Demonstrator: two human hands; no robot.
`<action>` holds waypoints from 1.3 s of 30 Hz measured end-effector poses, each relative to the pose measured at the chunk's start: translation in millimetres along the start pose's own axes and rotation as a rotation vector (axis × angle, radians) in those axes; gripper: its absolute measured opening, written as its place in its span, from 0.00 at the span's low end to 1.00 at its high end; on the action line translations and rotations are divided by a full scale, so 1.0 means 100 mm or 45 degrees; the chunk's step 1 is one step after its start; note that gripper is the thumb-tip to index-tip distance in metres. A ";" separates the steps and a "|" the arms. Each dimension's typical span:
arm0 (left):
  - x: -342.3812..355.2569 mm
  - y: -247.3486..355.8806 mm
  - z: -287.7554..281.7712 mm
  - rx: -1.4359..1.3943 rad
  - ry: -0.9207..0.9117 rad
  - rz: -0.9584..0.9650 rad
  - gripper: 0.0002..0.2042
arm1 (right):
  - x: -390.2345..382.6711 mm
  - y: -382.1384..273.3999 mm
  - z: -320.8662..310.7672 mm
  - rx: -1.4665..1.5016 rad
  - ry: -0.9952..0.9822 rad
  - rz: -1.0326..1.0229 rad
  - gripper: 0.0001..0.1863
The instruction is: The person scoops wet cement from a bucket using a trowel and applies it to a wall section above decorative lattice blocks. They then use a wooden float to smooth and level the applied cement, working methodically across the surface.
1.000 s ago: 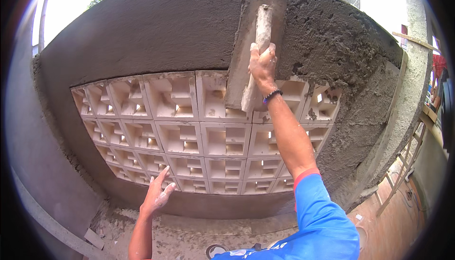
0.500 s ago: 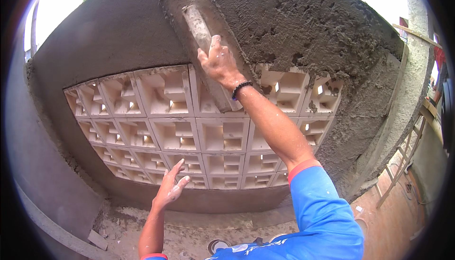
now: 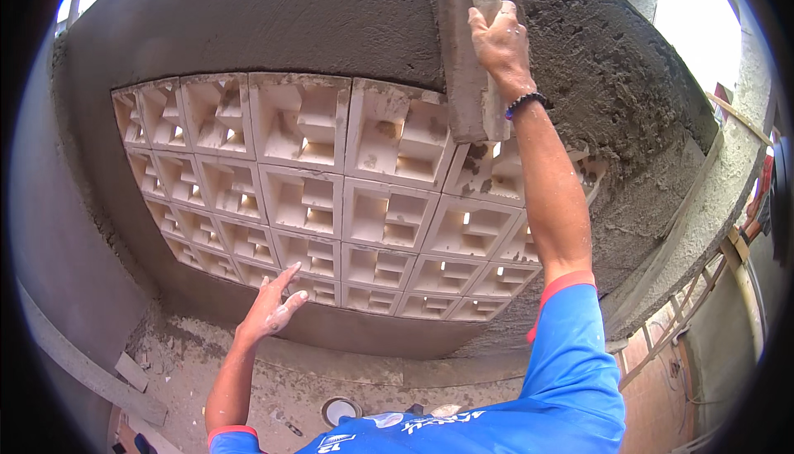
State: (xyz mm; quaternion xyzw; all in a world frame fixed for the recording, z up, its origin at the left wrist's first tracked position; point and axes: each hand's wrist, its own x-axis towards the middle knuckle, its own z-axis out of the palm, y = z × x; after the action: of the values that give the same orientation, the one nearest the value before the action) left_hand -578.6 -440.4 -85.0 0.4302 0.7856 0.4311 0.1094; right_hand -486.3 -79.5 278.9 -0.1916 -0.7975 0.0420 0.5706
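I see right hand (image 3: 502,45) fingers clamped on float (image 3: 462,65), left hand (image 3: 269,309) fingers apart; wall (image 3: 322,24) smooth leftward, right edge rough (unfinished).

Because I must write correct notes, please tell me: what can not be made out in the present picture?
All in the head view:
- Long trowel: top end cut off by the upper edge.
- Right hand: curled fingertips mostly hidden behind the hand itself.
- Pierced pale blocks: some partly hidden by the right forearm.
- Blue shirt: cut off by the lower edge.
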 end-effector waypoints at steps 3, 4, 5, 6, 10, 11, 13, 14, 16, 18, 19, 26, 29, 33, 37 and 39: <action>-0.08 -0.04 0.02 -0.024 -0.004 -0.040 0.35 | -0.11 0.28 -0.08 -0.015 0.009 0.062 0.28; -0.13 -0.07 0.01 -0.046 -0.007 -0.060 0.34 | -0.23 0.35 -0.15 0.014 -0.022 0.124 0.27; -0.19 -0.10 0.00 -0.062 -0.012 -0.076 0.34 | -0.33 0.51 -0.20 -0.009 0.016 0.104 0.26; -0.27 -0.18 -0.01 -0.082 0.022 -0.104 0.34 | -0.41 0.68 -0.23 -0.030 0.054 0.085 0.25; -0.57 -0.47 -0.15 -0.090 0.044 -0.308 0.35 | -0.43 0.97 -0.44 -0.122 0.118 0.010 0.25; -0.60 -0.51 -0.20 -0.068 0.039 -0.377 0.35 | -0.39 0.99 -0.46 -0.135 0.131 0.008 0.25; -0.56 -0.57 -0.22 -0.077 0.028 -0.377 0.34 | -0.05 0.91 -0.53 -0.122 0.129 -0.033 0.24; -0.54 -0.58 -0.21 -0.079 0.021 -0.385 0.34 | 0.08 0.85 -0.57 -0.112 0.121 -0.048 0.24; -0.49 -0.58 -0.13 -0.162 -0.005 -0.361 0.34 | 0.14 0.46 -0.60 -0.029 -0.030 0.076 0.25; -0.39 -0.57 -0.02 -0.191 -0.044 -0.338 0.34 | 0.10 0.40 -0.52 -0.020 -0.128 0.073 0.25; -0.32 -0.57 0.04 -0.181 -0.083 -0.326 0.34 | 0.02 0.49 -0.49 -0.062 -0.153 0.014 0.25; -0.05 -0.37 0.23 -0.085 -0.162 -0.067 0.32 | -1.02 1.41 -0.75 -0.235 -0.365 -0.206 0.21; -0.13 -0.32 0.10 -0.104 -0.122 -0.090 0.32 | -1.20 1.91 -1.02 -0.384 -0.280 -0.210 0.21; -0.21 -0.48 -0.03 -0.112 -0.125 -0.178 0.32 | -0.93 1.88 -1.02 -0.235 -0.144 -0.142 0.21; -0.09 -0.32 0.00 -0.230 -0.126 -0.175 0.31 | -0.52 1.37 -0.77 -0.114 -0.095 -0.146 0.22; 0.01 -0.26 0.12 -0.215 -0.173 -0.147 0.31 | -0.41 1.13 -0.66 -0.111 -0.086 -0.135 0.22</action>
State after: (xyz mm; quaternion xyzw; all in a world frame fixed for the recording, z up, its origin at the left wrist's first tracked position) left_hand -587.6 -439.7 -112.4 0.4017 0.7608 0.4585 0.2228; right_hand -384.4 0.2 232.5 -0.1722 -0.8263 -0.0165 0.5359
